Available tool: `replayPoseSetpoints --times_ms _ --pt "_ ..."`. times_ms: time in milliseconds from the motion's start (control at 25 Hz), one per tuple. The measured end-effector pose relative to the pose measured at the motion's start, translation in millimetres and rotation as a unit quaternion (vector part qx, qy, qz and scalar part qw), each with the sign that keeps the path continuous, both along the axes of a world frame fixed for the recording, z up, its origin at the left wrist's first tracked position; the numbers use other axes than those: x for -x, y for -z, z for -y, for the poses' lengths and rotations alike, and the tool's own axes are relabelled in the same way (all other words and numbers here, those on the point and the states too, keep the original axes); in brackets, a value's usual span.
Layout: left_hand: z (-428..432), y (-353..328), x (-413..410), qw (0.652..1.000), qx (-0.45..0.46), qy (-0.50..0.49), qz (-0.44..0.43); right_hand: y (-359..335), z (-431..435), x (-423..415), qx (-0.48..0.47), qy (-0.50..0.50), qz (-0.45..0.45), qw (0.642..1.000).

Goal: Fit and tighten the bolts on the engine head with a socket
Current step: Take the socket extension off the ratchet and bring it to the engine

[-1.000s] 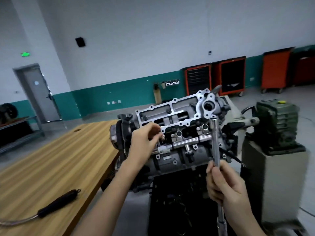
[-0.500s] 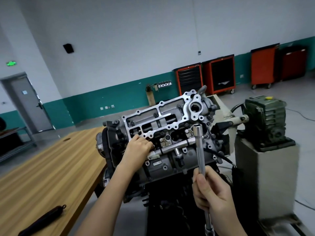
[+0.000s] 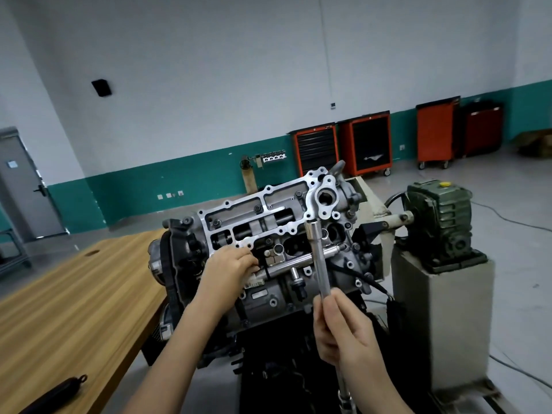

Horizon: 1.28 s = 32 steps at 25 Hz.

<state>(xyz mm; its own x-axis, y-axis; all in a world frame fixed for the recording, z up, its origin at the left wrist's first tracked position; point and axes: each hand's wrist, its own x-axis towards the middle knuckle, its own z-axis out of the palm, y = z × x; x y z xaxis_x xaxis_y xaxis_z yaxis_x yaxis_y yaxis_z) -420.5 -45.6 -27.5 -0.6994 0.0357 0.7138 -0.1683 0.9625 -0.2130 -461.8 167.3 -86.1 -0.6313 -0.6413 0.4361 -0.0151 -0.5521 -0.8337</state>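
Observation:
The engine head (image 3: 268, 216), a silver casting with bolt holes and dark bolt heads, sits tilted on a stand in the middle of the view. My left hand (image 3: 230, 273) rests against its lower left face with curled fingers; whether they pinch a bolt is hidden. My right hand (image 3: 343, 327) grips a long silver socket extension (image 3: 319, 261) that points up, its socket tip in front of the head's right part, apart from my left hand.
A wooden table (image 3: 68, 306) stands at the left with a black tool handle (image 3: 56, 395) near its front edge. A green gearbox (image 3: 442, 219) on a grey pedestal (image 3: 442, 324) stands right of the engine. Orange tool carts (image 3: 367, 144) line the far wall.
My left hand dropped from the head's upper holes to its lower left face. The socket extension stayed upright in my right hand. The camera view shifted slightly right and up.

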Motion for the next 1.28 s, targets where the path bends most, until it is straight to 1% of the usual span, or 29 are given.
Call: replayPoseSetpoints --times_ms 40,80,120,160,200,240,320,360,480,520,600,680,760,880,920,1000,1080,1200,1240,1280 --pt "-18 13 -12 0.991 -0.114 0.065 -0.038 -5 5 2 0.010 0.004 -0.005 1.000" --pt "-44 24 -23 0.963 -0.236 0.125 -0.032 -11 10 3 0.032 0.006 -0.009 0.999" --pt "-70 35 -32 0.928 -0.336 0.164 0.000 -18 16 3 0.058 0.006 -0.016 0.998" --pt "-93 41 -39 0.896 -0.406 0.178 0.035 -27 23 2 0.083 0.006 -0.026 0.996" --pt "-107 44 -41 0.873 -0.449 0.180 0.058 -37 29 0 0.104 0.009 -0.037 0.994" --pt "-112 43 -42 0.868 -0.462 0.172 0.058 -47 33 -3 0.120 0.012 -0.049 0.992" --pt "-109 32 -44 0.901 -0.404 0.158 0.002 -67 36 -10 0.139 0.018 -0.093 0.986" --pt "-103 26 -44 0.914 -0.374 0.153 -0.025 -76 35 -11 0.145 0.031 -0.133 0.980" --pt "-79 11 -39 0.940 -0.310 0.117 -0.082 -98 25 -10 0.156 0.072 -0.284 0.943" --pt "-69 7 -35 0.947 -0.288 0.100 -0.104 -101 24 -8 0.157 0.078 -0.317 0.932" --pt "-50 1 -25 0.953 -0.258 0.087 -0.136 -99 26 -7 0.137 0.101 -0.351 0.921" --pt "-37 2 -16 0.955 -0.245 0.097 -0.132 -88 34 -6 0.100 0.146 -0.370 0.912" --pt "-28 14 -11 0.954 -0.251 0.119 -0.109 -72 42 -1 0.077 0.180 -0.376 0.906" --pt "-13 31 -5 0.951 -0.271 0.125 -0.077 -55 55 13 0.065 0.207 -0.357 0.909" --pt "-8 36 -2 0.951 -0.278 0.118 -0.063 -51 60 18 0.060 0.224 -0.360 0.904" --pt "-2 42 5 0.948 -0.297 0.108 -0.034 -41 68 25 0.044 0.254 -0.394 0.882" --pt "0 48 9 0.943 -0.314 0.102 -0.026 -27 72 27 0.047 0.232 -0.422 0.875" --pt "3 53 12 0.950 -0.296 0.090 -0.038 -7 68 24 0.049 0.138 -0.429 0.892" --pt "4 54 12 0.945 -0.311 0.096 -0.033 -5 68 24 0.041 0.135 -0.445 0.884" --pt "4 53 11 0.938 -0.331 0.099 -0.025 -7 69 23 0.037 0.158 -0.467 0.869"
